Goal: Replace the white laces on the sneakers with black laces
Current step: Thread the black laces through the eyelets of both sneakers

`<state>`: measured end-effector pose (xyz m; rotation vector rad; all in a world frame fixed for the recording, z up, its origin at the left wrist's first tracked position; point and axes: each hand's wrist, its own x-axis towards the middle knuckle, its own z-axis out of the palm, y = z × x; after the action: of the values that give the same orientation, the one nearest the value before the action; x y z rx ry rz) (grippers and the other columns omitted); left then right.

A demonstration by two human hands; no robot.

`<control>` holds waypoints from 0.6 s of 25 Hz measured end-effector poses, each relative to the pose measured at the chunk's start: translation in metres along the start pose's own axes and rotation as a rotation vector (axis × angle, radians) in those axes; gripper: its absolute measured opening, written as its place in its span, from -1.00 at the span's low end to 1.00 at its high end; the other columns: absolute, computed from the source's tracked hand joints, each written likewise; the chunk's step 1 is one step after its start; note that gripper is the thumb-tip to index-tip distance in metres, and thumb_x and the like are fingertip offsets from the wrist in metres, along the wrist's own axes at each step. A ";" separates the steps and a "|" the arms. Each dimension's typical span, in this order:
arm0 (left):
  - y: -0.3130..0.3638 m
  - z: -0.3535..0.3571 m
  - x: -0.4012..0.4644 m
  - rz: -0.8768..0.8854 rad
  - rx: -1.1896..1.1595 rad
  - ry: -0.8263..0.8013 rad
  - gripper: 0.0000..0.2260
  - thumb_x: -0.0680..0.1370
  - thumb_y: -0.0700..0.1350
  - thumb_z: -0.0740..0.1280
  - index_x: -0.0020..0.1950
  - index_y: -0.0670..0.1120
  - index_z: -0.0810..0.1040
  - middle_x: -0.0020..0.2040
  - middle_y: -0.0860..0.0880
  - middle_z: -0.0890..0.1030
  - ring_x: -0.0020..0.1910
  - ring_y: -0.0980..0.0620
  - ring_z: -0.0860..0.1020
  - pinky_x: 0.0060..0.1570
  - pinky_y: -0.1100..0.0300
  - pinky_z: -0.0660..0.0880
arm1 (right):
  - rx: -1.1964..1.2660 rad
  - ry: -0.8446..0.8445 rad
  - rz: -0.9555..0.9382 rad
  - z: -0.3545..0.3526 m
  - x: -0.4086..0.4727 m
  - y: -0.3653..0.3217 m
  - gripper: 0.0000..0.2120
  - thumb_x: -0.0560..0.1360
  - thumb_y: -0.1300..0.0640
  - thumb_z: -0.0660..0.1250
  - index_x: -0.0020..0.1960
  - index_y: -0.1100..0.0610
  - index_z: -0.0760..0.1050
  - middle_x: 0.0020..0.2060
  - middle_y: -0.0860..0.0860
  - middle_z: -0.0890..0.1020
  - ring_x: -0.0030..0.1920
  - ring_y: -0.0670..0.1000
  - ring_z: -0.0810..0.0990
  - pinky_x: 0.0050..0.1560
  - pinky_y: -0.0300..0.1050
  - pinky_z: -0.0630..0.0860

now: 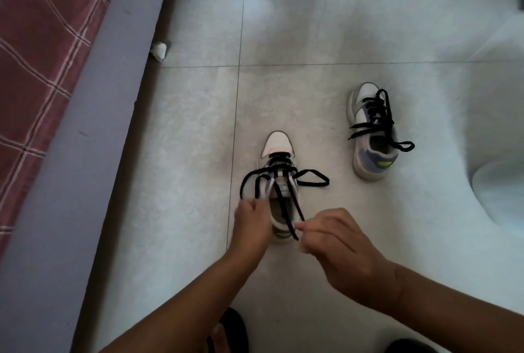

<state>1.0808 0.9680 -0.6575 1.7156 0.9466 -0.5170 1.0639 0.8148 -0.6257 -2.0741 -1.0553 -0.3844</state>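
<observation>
Black lace (286,210): soft, limp, light; best pinched near its ends.
Left hand (252,222): fingers curled on a loop.
Right hand (337,242): pinching a strand.
Sneaker (278,148): light; may shift on the floor.

Both bare arms reach forward and down. The left hand (253,218) is curled into a fist, knuckles up, pinching something. The right hand (338,242) sits lower and nearer, its fingers (307,229) bent in and pinched tight with the thumb.
</observation>
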 end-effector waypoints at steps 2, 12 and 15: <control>0.011 -0.009 -0.020 -0.293 -0.386 -0.429 -0.65 0.63 0.07 0.08 -0.06 -0.18 0.48 -0.39 -0.05 0.51 -0.47 0.06 0.46 -0.48 0.30 0.40 | 0.038 -0.077 -0.040 0.005 -0.003 -0.003 -0.90 0.50 0.31 0.26 -0.07 0.27 0.56 -0.16 0.17 0.64 -0.10 0.10 0.54 0.09 -0.15 0.44; -0.001 -0.031 -0.049 0.203 0.412 -0.699 -0.66 0.65 0.02 0.07 -0.18 -0.10 0.48 -0.37 -0.05 0.63 -0.40 0.06 0.58 -0.33 0.24 0.49 | 1.333 -0.103 1.713 0.036 0.012 0.019 -0.48 0.58 -0.18 0.10 0.23 0.25 0.45 -0.08 0.13 0.61 -0.21 -0.01 0.62 -0.14 -0.11 0.57; -0.005 -0.037 -0.024 0.365 1.285 -0.416 -0.66 0.63 0.13 0.06 0.04 -0.07 0.51 0.08 -0.09 0.60 -0.02 -0.01 0.55 -0.09 0.13 0.38 | 1.296 -0.069 1.806 0.043 0.028 0.033 -0.63 0.61 -0.01 0.16 0.09 0.30 0.50 -0.26 0.12 0.63 -0.33 -0.01 0.62 -0.21 -0.13 0.61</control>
<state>1.0585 0.9953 -0.6302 2.6363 -0.1389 -1.3325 1.1042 0.8503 -0.6552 -1.0413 0.7132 1.0051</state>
